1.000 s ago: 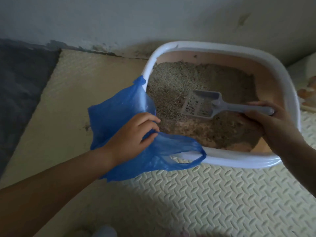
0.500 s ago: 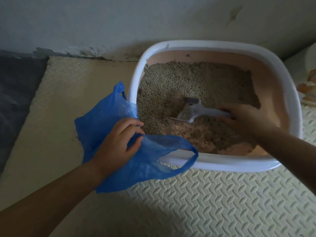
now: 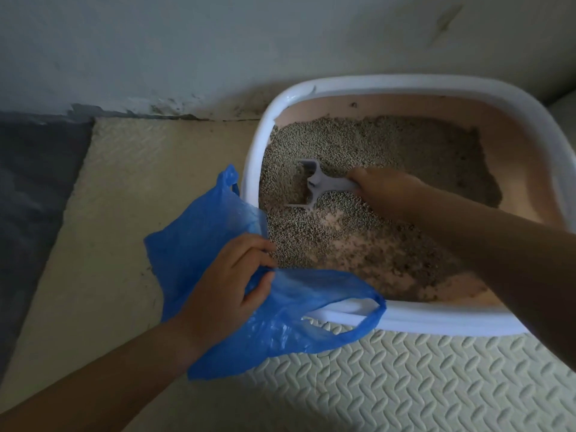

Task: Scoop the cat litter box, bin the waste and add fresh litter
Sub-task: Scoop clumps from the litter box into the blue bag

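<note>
Moved: scoop (image 3: 307,186) has tipped from lying flat over the litter (image 3: 383,141) to digging head-down into it, closer to the box's left wall.
Scoop now: centre of frame, inside the litter box (image 3: 414,321), head part-buried; long axis runs left to right, head on the left.
Right hand (image 3: 385,192): fingers clamped round the scoop's handle.
Left hand (image 3: 229,283): fingers pinch the blue bag (image 3: 196,241) at the box's lower-left corner.
Key relation: bag lies down-left of the scoop head, so a lifted load would likely cross the near rim that way.
</note>
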